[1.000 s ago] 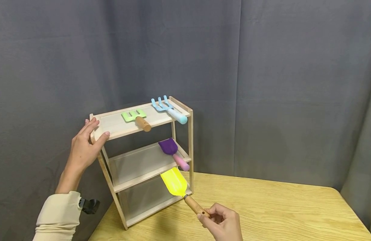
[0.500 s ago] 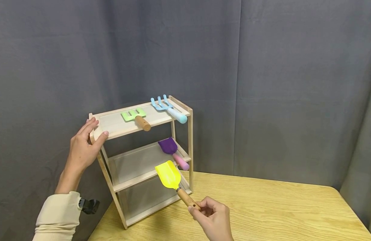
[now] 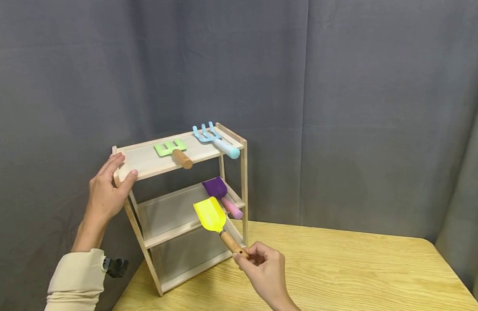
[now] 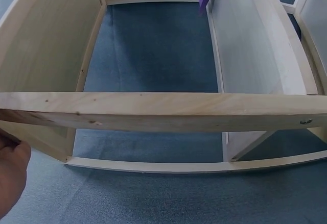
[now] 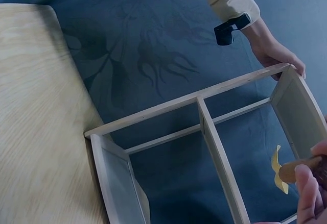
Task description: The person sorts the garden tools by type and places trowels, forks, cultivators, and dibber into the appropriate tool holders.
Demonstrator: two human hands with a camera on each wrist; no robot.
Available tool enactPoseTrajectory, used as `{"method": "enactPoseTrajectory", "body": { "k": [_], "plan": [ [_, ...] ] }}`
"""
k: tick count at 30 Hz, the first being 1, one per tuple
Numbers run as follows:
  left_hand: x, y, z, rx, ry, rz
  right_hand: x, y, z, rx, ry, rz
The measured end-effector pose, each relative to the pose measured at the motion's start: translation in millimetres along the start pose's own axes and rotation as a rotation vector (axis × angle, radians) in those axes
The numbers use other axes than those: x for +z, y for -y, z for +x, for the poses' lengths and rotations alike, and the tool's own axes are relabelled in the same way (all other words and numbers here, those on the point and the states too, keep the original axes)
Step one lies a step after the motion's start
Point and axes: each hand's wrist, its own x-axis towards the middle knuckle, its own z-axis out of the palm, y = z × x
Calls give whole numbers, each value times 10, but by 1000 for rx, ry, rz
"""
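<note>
In the head view, a small three-tier wooden shelf rack [image 3: 166,216] stands on the left of the table. My left hand [image 3: 106,190] grips its upper left end, thumb at the front corner and fingers over the top. A yellow hand trowel [image 3: 210,214] is pinched by my right hand [image 3: 266,272] near the end of its wooden handle. Its blade points up and left, overlapping the middle shelf in this view. The purple trowel [image 3: 215,188] with a pink handle lies right behind it on that shelf. In the right wrist view, the yellow blade [image 5: 277,175] shows edge-on.
On the top shelf lie a green hand fork [image 3: 170,147] with a wooden handle and a blue hand fork [image 3: 225,147]. Both handles overhang the front edge. Wooden tabletop [image 3: 340,268] extends to the right, and a grey curtain [image 3: 340,108] hangs behind.
My right hand has moved up and left with the yellow trowel, bringing its blade from the lower tier's front to the middle shelf's front. The left hand stays at the rack.
</note>
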Motion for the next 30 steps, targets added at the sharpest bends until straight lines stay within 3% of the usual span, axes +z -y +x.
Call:
{"method": "enactPoseTrajectory", "body": {
  "k": [4, 13, 16, 23, 30],
  "plan": [
    [12, -4, -6, 1, -5, -3, 38, 200, 34, -17, -11, 1],
    [21, 16, -12, 4, -13, -7, 144, 204, 108, -8, 9, 18],
    [29, 16, -11, 5, -20, -5, 194, 162, 119, -14, 6, -4],
    [52, 19, -1, 10, -33, -10, 337, -202, 222, -58, -17, -65],
    [51, 16, -12, 2, -42, -21, 427, -270, 330, -107, -12, -102]
  ]
}}
